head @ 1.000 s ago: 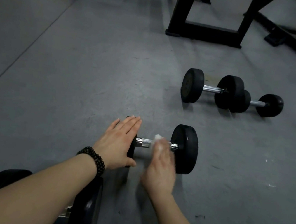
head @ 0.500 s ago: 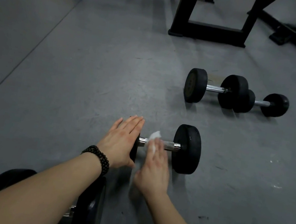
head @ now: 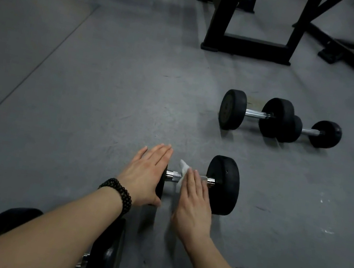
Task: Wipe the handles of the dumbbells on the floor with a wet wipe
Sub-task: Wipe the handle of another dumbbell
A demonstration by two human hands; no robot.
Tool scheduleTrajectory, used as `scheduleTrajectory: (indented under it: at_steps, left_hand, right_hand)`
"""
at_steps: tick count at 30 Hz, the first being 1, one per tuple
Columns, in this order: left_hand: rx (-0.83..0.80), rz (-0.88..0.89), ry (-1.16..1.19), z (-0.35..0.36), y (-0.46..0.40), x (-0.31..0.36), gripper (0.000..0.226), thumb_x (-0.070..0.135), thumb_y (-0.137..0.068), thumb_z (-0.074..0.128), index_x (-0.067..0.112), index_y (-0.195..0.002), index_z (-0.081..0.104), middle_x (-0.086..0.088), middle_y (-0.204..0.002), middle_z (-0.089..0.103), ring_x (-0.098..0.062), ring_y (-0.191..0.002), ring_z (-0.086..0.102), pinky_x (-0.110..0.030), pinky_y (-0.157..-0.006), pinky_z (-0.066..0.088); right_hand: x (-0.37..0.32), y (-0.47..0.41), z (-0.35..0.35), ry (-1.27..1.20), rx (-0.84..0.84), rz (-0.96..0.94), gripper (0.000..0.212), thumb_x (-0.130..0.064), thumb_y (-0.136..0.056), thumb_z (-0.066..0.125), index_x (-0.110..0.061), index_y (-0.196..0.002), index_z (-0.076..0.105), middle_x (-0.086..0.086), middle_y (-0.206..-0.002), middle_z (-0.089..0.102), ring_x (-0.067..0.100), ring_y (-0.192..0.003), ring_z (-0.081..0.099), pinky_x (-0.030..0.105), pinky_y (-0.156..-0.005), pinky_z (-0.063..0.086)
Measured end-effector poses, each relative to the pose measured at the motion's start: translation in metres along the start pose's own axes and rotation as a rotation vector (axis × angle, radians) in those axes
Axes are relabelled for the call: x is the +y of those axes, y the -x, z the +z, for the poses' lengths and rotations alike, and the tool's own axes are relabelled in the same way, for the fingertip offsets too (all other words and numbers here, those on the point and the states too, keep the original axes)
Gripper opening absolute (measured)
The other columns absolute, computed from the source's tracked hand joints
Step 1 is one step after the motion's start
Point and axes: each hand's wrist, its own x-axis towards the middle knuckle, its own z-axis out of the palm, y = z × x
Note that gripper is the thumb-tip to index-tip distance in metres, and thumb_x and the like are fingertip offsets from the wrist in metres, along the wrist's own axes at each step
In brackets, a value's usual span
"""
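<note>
My left hand (head: 146, 174) lies flat and open, fingers straight, pressed against the left weight of the nearest dumbbell (head: 222, 185) on the grey floor (head: 107, 99). My right hand (head: 194, 202) rests over the chrome handle (head: 172, 176), fingers extended, pressing the white wet wipe (head: 183, 172) onto the bar; a corner of it pokes up past my fingertips. Two more dumbbells (head: 266, 116) lie farther off to the right, end to end and touching. A beaded bracelet (head: 119, 193) circles my left wrist.
</note>
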Motion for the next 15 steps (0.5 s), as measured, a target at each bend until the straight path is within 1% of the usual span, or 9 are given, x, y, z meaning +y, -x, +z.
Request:
scheduleTrajectory:
  at_steps: [2, 3, 5, 6, 7, 10, 12, 14, 15]
  left_hand:
    - [0.007, -0.004, 0.013, 0.001, 0.001, 0.001, 0.138, 0.059, -0.061, 0.082, 0.016, -0.156, -0.008, 0.003, -0.165, -0.009, -0.014, -0.150, -0.011, -0.039, -0.123, -0.002]
    - [0.009, -0.005, 0.019, 0.001, 0.001, 0.001, 0.137, 0.058, -0.062, 0.082, 0.016, -0.156, -0.008, 0.002, -0.165, -0.009, -0.014, -0.150, -0.012, -0.039, -0.123, -0.002]
    - [0.004, -0.005, 0.029, 0.001, 0.001, 0.001, 0.136, 0.057, -0.062, 0.082, 0.016, -0.156, -0.008, 0.003, -0.165, -0.009, -0.014, -0.150, -0.012, -0.039, -0.123, -0.003]
    - [0.004, -0.004, 0.035, 0.001, 0.001, 0.000, 0.136, 0.057, -0.062, 0.082, 0.017, -0.156, -0.007, 0.003, -0.165, -0.009, -0.014, -0.150, -0.012, -0.038, -0.123, -0.003]
    - [0.008, -0.004, 0.041, 0.001, 0.001, -0.001, 0.136, 0.057, -0.062, 0.083, 0.017, -0.157, -0.007, 0.003, -0.165, -0.009, -0.013, -0.150, -0.012, -0.038, -0.123, -0.004]
    - [0.004, -0.002, 0.039, 0.001, 0.000, 0.000, 0.137, 0.057, -0.061, 0.083, 0.017, -0.156, -0.007, 0.003, -0.165, -0.008, -0.013, -0.150, -0.012, -0.037, -0.123, -0.004]
    - [0.001, -0.006, 0.038, 0.002, 0.000, 0.000, 0.137, 0.057, -0.061, 0.083, 0.017, -0.156, -0.007, 0.003, -0.165, -0.008, -0.012, -0.150, -0.012, -0.038, -0.123, -0.004]
    - [-0.002, -0.005, 0.040, 0.001, 0.000, 0.000, 0.136, 0.056, -0.062, 0.082, 0.017, -0.156, -0.007, 0.003, -0.164, -0.008, -0.013, -0.150, -0.012, -0.038, -0.123, -0.004]
    - [-0.001, -0.003, 0.045, 0.001, 0.000, 0.000, 0.135, 0.056, -0.062, 0.082, 0.017, -0.156, -0.007, 0.003, -0.164, -0.007, -0.013, -0.150, -0.011, -0.037, -0.123, -0.004]
  right_hand:
    - [0.004, 0.003, 0.003, -0.002, -0.043, -0.018, 0.097, -0.018, -0.073, 0.065, -0.011, -0.156, 0.017, 0.018, -0.162, 0.012, 0.032, -0.150, 0.015, 0.046, -0.120, 0.023]
    - [0.005, 0.003, 0.003, 0.014, -0.065, -0.020, 0.101, -0.020, -0.072, 0.067, -0.020, -0.158, 0.013, 0.019, -0.162, 0.012, 0.033, -0.150, 0.011, 0.047, -0.120, 0.020]
    - [0.004, 0.004, 0.004, 0.044, -0.092, 0.006, 0.106, -0.025, -0.074, 0.068, -0.033, -0.157, 0.004, 0.017, -0.164, 0.005, 0.035, -0.150, -0.006, 0.048, -0.122, 0.004]
    - [0.002, 0.004, 0.006, 0.049, -0.091, 0.025, 0.106, -0.026, -0.074, 0.068, -0.034, -0.157, 0.003, 0.017, -0.164, 0.004, 0.035, -0.150, -0.010, 0.047, -0.121, -0.001]
    - [-0.001, 0.005, 0.007, 0.042, -0.084, 0.038, 0.105, -0.026, -0.074, 0.068, -0.033, -0.157, 0.005, 0.017, -0.164, 0.005, 0.035, -0.150, -0.009, 0.047, -0.120, -0.001]
    - [-0.006, 0.003, 0.011, -0.021, -0.064, 0.082, 0.098, -0.024, -0.074, 0.065, -0.021, -0.157, 0.012, 0.015, -0.163, 0.013, 0.028, -0.151, 0.005, 0.044, -0.121, 0.009]
    - [-0.014, 0.002, 0.011, -0.084, -0.059, 0.101, 0.090, -0.027, -0.079, 0.057, -0.014, -0.157, 0.014, 0.012, -0.163, 0.008, 0.026, -0.151, 0.003, 0.041, -0.122, 0.006]
    - [-0.026, 0.002, 0.012, -0.116, -0.071, 0.050, 0.086, -0.029, -0.082, 0.051, -0.009, -0.156, 0.013, 0.010, -0.163, 0.003, 0.024, -0.152, 0.000, 0.038, -0.122, 0.002]
    - [-0.030, 0.004, 0.012, -0.104, -0.073, 0.007, 0.085, -0.028, -0.081, 0.051, -0.008, -0.156, 0.015, 0.010, -0.163, 0.006, 0.023, -0.151, 0.003, 0.038, -0.121, 0.004]
